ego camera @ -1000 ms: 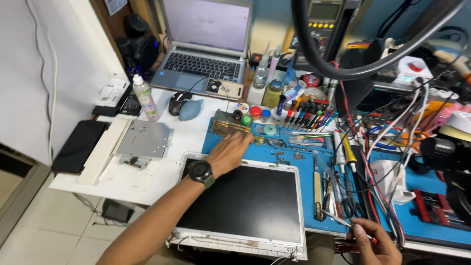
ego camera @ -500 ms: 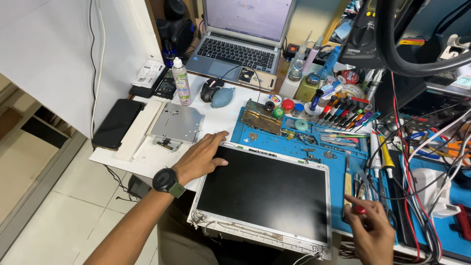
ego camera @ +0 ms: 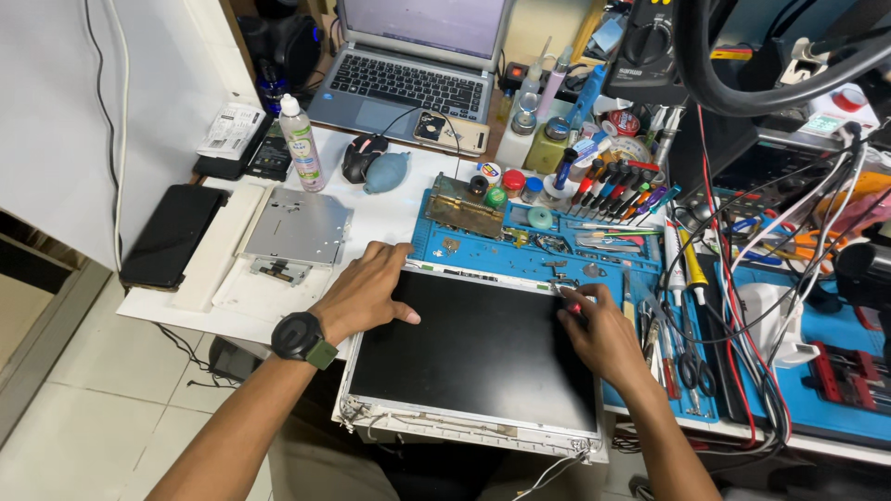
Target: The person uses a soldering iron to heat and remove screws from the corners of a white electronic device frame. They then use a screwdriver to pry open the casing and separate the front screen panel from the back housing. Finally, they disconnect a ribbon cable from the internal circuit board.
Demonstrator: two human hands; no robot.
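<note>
- The laptop screen panel [ego camera: 478, 357] lay flat at the near edge of the table [ego camera: 390, 213], its long axis running left to right.
- The left hand [ego camera: 367, 292] rested on the panel's upper left corner, fingers spread open and pressing down, gripping nothing.
- The right hand [ego camera: 599, 334] sat at the upper right corner, fingers closed on a small red-handled screwdriver [ego camera: 573, 304], tip at the top edge.
- A blue work mat [ego camera: 557, 237] crowded with parts lay just beyond; a metal drive bay [ego camera: 297, 227] lay left.

Matt black screen panel [ego camera: 478, 348], dull grey metal drive [ego camera: 299, 225], blue rubbery mat [ego camera: 608, 255].
</note>
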